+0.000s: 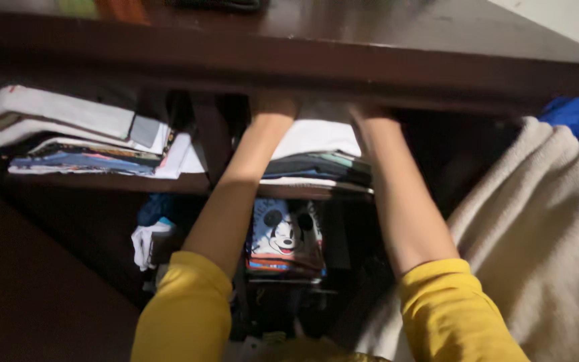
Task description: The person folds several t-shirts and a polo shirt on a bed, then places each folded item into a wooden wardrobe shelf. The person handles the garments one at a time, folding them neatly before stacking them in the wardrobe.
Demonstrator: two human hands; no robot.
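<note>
At the far left, one stack of folded clothes (82, 137) lies on the left shelf (102, 182) of a dark wooden wardrobe (370, 60). Two bare forearms in yellow sleeves (182, 315) reach up into the middle compartment. The left hand (273, 106) rests at the top left of a second pile, topped by a folded white garment (319, 137); its fingers are hidden in shadow under the top board, so I cannot tell their spread. The right hand (368, 110) sits at the pile's top right, fingers likewise out of sight. Below hangs one cartoon-print garment (284, 234). On the right, one beige blanket (544, 234) drapes down
</note>
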